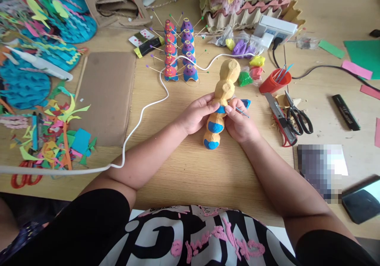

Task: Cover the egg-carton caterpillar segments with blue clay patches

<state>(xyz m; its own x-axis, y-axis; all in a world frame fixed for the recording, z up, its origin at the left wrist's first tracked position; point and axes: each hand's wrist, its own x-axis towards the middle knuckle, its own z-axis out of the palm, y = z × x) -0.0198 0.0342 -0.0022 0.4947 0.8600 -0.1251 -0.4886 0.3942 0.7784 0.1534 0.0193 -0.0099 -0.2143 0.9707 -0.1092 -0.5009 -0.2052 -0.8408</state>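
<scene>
A yellow-tan strip of egg-carton bumps (225,89) is held tilted in front of me, with blue clay on its three lower bumps. My left hand (198,113) grips its left side, thumb pressed on the middle blue patch. My right hand (241,120) holds the right side, its thumb near the same patch, and a thin blue stick (242,112) pokes out between its fingers. Behind the right fingers lies a blue piece (246,103). Farther back stand a red-faced strip (170,49) and a purple-faced strip (189,48), both with pins stuck in them.
A white cable (145,109) crosses the table and passes over my left forearm. Scissors (298,113) and a cutter (280,117) lie right of my right hand, near a red cup (274,80). Cardboard (105,95) and paper scraps (56,139) lie left.
</scene>
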